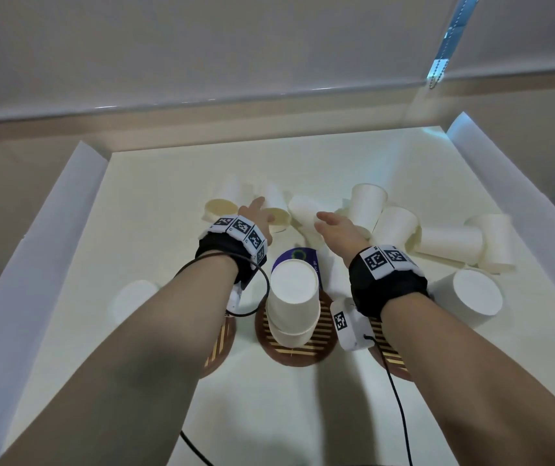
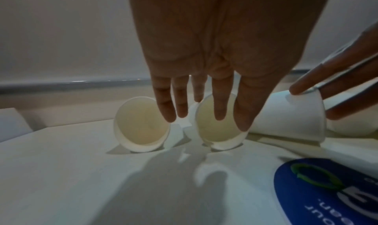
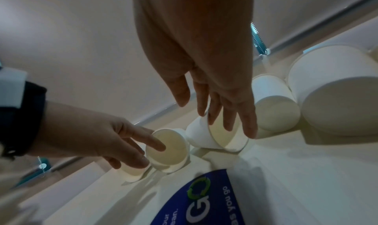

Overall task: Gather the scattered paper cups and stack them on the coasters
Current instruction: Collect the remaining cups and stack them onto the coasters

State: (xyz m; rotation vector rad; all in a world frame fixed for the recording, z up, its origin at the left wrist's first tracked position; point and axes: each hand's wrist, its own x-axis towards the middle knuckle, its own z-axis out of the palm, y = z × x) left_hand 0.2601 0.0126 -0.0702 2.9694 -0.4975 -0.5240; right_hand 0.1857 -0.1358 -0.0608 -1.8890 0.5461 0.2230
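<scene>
Several white paper cups lie scattered at the back of the table. My left hand point(image 1: 262, 216) hovers with straight fingers point(image 2: 218, 105) at the mouth of a lying cup point(image 2: 216, 131); another lying cup point(image 2: 141, 125) is just left of it. My right hand point(image 3: 214, 118) reaches over a neighbouring lying cup point(image 3: 223, 136), fingertips at its rim, holding nothing. A short stack of upside-down cups point(image 1: 292, 297) stands on the middle slatted coaster point(image 1: 294, 348). My arms partly cover the left coaster point(image 1: 219, 344) and the right coaster point(image 1: 387, 354).
A pile of cups point(image 1: 447, 243) lies at the back right, with one upside-down cup point(image 1: 474, 297) nearer. Another upside-down cup point(image 1: 131, 297) stands at the left. A blue printed card point(image 1: 299, 255) lies behind the stack. White raised walls point(image 1: 77, 183) border the table.
</scene>
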